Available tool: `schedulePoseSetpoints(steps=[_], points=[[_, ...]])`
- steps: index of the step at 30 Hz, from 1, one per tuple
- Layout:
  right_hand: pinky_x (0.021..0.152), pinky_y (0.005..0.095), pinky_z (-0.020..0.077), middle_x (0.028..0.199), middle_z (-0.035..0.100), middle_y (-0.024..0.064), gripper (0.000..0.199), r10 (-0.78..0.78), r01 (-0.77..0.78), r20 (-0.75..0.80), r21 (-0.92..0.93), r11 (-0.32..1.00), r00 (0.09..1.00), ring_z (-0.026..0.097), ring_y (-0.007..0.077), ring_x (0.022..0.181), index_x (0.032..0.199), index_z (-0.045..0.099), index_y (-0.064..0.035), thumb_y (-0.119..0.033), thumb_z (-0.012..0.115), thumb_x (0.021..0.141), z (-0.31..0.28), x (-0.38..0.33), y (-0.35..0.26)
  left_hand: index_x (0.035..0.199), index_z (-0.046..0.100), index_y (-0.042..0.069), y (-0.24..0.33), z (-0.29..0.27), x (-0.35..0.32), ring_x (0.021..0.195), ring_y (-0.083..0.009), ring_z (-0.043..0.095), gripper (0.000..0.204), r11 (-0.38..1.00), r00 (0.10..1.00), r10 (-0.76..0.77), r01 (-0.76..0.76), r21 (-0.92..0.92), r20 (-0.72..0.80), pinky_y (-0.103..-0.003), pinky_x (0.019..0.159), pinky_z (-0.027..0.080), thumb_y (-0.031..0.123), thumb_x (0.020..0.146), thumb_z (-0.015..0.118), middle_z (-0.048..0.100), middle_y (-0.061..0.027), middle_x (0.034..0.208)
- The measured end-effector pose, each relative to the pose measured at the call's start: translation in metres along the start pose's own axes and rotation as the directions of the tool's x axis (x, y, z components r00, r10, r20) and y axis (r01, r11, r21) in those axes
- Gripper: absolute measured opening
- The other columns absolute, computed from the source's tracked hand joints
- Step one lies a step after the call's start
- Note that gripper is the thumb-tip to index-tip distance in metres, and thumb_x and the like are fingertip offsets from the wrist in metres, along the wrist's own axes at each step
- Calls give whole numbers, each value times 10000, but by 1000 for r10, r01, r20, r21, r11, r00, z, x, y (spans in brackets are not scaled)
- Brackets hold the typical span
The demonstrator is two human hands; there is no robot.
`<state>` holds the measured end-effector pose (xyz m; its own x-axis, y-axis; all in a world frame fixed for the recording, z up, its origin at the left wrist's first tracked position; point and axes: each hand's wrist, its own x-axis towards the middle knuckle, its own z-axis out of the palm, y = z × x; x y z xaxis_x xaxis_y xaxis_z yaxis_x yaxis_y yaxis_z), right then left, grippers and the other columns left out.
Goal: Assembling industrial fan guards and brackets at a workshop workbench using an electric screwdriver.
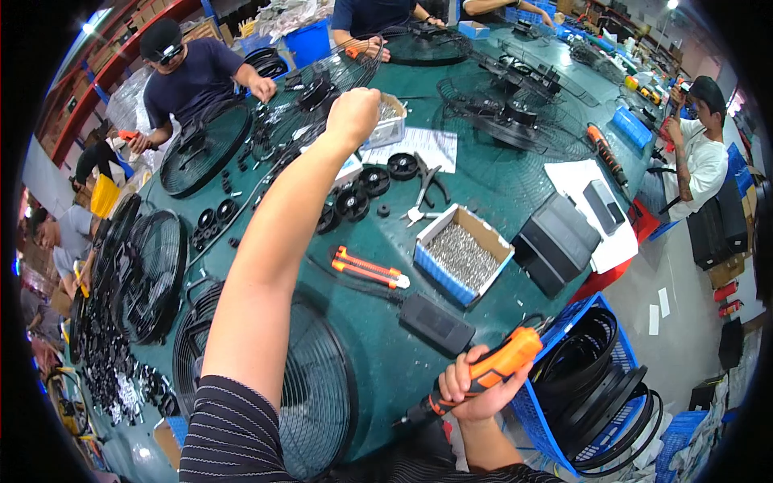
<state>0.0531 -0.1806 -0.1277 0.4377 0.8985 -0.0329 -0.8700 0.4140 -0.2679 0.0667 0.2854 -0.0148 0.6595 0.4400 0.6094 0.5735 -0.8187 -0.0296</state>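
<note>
My right hand (475,390) is wrapped round an orange and black electric screwdriver (509,354), its tip pointing down to the left. My left arm stretches far across the green table. My left hand (354,117) is closed in a fist beside a small bin of metal parts (391,121); whatever its fingers hold is hidden. A round black fan guard (318,378) lies in front of me, partly under my left arm. In the middle sit an open box of small screws (463,253), an orange utility knife (366,268), pliers (425,189) and a black power adapter (436,322).
A blue crate (564,326) of black rings stands at my right by the table edge. Black plastic knobs (352,201) lie near the middle. Several people work around the table, one with a fan guard (205,153). More fan assemblies (515,117) stand at the back right.
</note>
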Motion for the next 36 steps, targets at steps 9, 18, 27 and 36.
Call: schedulePoseSetpoints(steps=[9, 18, 27, 36], points=[[480, 347, 371, 625, 506, 107, 1028, 41, -42, 30, 27, 999, 999, 438, 198, 465, 1105, 568, -17, -935, 243, 773, -2, 0, 2, 838, 702, -11, -4, 38, 4, 769, -309, 723, 135, 981, 996, 44, -57, 184, 74, -406, 677, 585, 50, 829, 582, 708, -211, 852], [518, 351, 395, 701, 514, 92, 1060, 106, -108, 61, 31, 994, 992, 486, 211, 549, 1206, 544, -48, -959, 277, 735, -2, 1, 3, 1018, 675, -16, 54, -132, -128, 733, -110, 649, 201, 207, 713, -97, 697, -686, 695, -257, 617, 530, 156, 917, 697, 704, -81, 962], [620, 346, 498, 852, 548, 64, 554, -63, 230, 448, -328, 916, 892, 588, 191, 671, 1385, 412, -85, -357, 635, 958, 93, 12, -43, 913, 678, -26, 117, -260, -278, 723, -86, 625, 107, 412, 686, -84, 685, -601, 723, -228, 640, 495, 22, 845, 746, 670, -50, 834], [540, 290, 452, 731, 481, 34, 431, -153, 226, 420, -131, 965, 894, 513, 125, 552, 1135, 472, 31, -177, 703, 837, 160, 23, -4, 937, 685, -12, 124, -275, -318, 720, -133, 666, 121, 469, 816, -51, 529, -708, 576, -239, 607, 513, -29, 830, 739, 693, -91, 857]])
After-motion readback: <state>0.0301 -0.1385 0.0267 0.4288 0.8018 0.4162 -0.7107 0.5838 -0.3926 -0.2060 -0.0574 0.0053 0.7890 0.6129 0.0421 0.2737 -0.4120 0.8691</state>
